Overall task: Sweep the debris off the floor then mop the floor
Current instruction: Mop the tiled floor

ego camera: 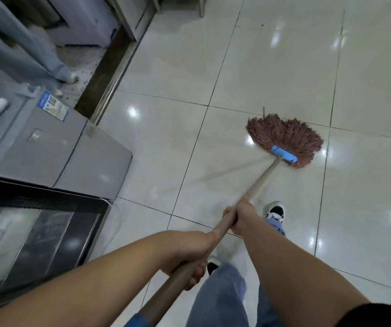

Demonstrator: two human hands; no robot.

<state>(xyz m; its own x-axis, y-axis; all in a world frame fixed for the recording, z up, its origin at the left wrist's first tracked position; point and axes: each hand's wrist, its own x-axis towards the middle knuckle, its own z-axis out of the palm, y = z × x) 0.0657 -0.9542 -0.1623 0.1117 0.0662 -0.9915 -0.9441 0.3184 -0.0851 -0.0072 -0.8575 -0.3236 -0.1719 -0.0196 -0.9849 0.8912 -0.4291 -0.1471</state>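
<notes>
Fingers (197, 272) curled round mop handle (260, 182) — both hands

One string mop (284, 138) on the tiled floor (272, 67) — gripped by two hands, left hand (189, 258) and right hand (241, 215). Two grey cabinets (55, 147) stand at the left — plus one glass-fronted case (38, 239).

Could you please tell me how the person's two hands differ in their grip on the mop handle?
The right hand grips the pale wooden mop handle farther down, nearer the reddish-brown string mop head. The left hand grips higher up, closer to the body. Both curl fully around the handle.
</notes>
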